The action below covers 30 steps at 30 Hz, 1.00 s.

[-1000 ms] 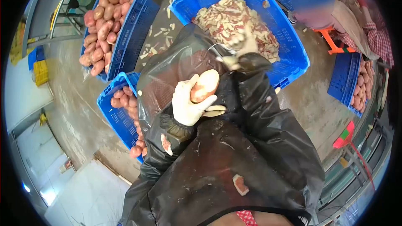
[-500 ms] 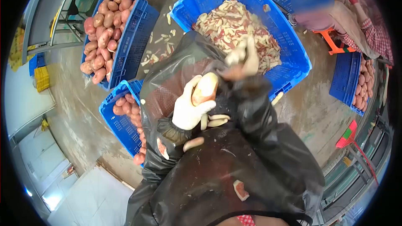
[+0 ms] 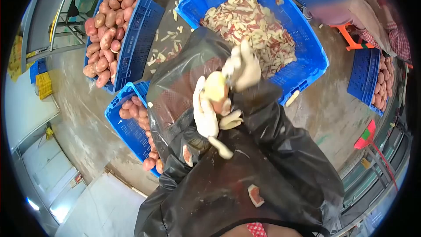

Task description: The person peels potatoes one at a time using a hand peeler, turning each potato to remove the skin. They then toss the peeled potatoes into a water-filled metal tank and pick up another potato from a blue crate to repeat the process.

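In my gloved left hand is a partly peeled potato, pale yellow on top with reddish skin lower down. My gloved right hand is just beside the potato, its fingers closed and blurred by motion. Whatever the right hand grips is too small and smeared to name. Pale peel strips lie under the potato, and another strip hangs by the left wrist. Bits of red-skinned peel stick to the dark plastic apron over my lap.
Ahead, a large blue crate holds a heap of peelings. Red potatoes fill a blue crate at left; a smaller blue crate sits nearer. At right are another person, an orange stool and a potato crate.
My right hand has moved left and closer to the potato. The potato is tilted differently and shows more pale flesh. Peel strips below it have shifted.
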Tool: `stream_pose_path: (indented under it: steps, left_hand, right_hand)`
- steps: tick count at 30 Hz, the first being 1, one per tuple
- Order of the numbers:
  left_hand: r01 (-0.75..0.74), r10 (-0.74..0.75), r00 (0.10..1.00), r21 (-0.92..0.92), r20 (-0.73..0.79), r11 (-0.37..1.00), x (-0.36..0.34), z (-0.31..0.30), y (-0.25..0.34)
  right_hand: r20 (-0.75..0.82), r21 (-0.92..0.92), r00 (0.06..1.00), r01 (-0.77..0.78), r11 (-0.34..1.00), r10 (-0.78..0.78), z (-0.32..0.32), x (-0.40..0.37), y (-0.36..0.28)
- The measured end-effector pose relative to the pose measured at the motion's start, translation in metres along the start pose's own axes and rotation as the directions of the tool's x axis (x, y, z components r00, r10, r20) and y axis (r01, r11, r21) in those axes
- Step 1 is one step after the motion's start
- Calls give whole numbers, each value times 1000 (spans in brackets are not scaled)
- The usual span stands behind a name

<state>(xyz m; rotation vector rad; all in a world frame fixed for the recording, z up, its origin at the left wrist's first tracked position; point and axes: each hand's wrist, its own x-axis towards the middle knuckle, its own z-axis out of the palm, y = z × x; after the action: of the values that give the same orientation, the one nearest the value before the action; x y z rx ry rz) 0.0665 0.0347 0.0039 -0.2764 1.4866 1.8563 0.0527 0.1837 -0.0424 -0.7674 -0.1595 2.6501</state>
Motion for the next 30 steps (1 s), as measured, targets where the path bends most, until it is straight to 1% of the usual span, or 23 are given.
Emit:
stream_pose_path:
  steps: [1,2,3,4,5,6,7,8,11,13,14,15,16,17,18,20,21,22,24,26,27,28,30]
  left_hand:
    - [5,-5,1000,5,0,1000,-3,4,14]
    - [354,-363,930,-134,-49,926,5,7,31]
    - [640,-675,736,-279,-44,716,10,9,39]
    - [657,-705,706,-307,-72,689,10,6,35]
    - [657,-708,702,-318,-73,684,9,8,32]
    - [556,-592,804,-285,-54,781,4,8,29]
    - [436,-455,890,-247,-24,866,1,7,30]
    - [567,-576,816,-252,42,784,0,14,49]
    - [475,-505,860,-249,-73,844,17,-3,29]
    - [162,-167,983,73,76,984,32,-51,-8]
    - [158,-163,983,66,79,985,33,-47,8]
    - [-184,91,974,487,207,854,31,-34,34]
    - [-477,238,879,746,414,464,25,-24,50]
    - [-472,227,880,830,418,297,20,-18,52]
    - [-439,230,894,851,384,288,15,-11,50]
    - [-456,356,873,816,333,355,14,-16,25]
    - [-526,434,807,821,400,223,14,-16,19]
    - [-576,496,732,813,467,86,12,-15,14]
    - [-529,500,745,848,441,40,8,-9,4]
    - [-569,547,695,822,468,19,5,-18,-3]
    - [-661,668,588,747,456,72,1,-5,0]
    - [-667,676,577,742,459,65,0,-8,2]
    - [-650,583,568,751,581,-116,2,-15,5]
  right_hand:
    - [-87,2,985,147,989,-146,-20,24,-8]
    - [-155,-13,944,293,956,-291,-2,38,-25]
    - [-307,49,949,99,994,-79,8,23,-44]
    - [194,124,974,95,988,-118,-11,19,-35]
    - [142,-110,978,167,980,-151,-2,6,-16]
    - [90,-335,977,214,917,-195,6,-5,3]
    - [168,-735,907,376,564,-386,-47,37,2]
    - [-236,-130,957,141,981,-169,-14,37,-20]
    - [-27,28,983,180,983,-180,-7,26,-31]
    - [112,111,993,34,993,-46,5,-1,-22]
    - [124,114,991,37,993,-51,8,-4,-24]
    - [124,104,991,37,994,-50,13,-5,-29]
    - [170,77,985,22,997,-35,18,-12,-32]
    - [211,53,977,5,999,-16,18,-20,-32]
    - [67,-246,996,78,966,-63,20,-23,-26]
    - [-120,-41,992,-38,998,33,-27,18,-38]
    - [-151,-213,958,211,954,-245,-24,24,-47]
    - [-204,-99,963,159,982,-176,-25,17,-60]
    - [-79,-112,994,64,992,-73,-11,-13,-44]
    - [-150,-303,969,143,942,-195,-5,-8,-25]
    - [-171,-214,959,190,958,-228,-26,15,-35]
    - [-188,-124,948,238,963,-258,-41,29,-45]
    - [-139,-114,983,106,988,-122,5,-10,-50]
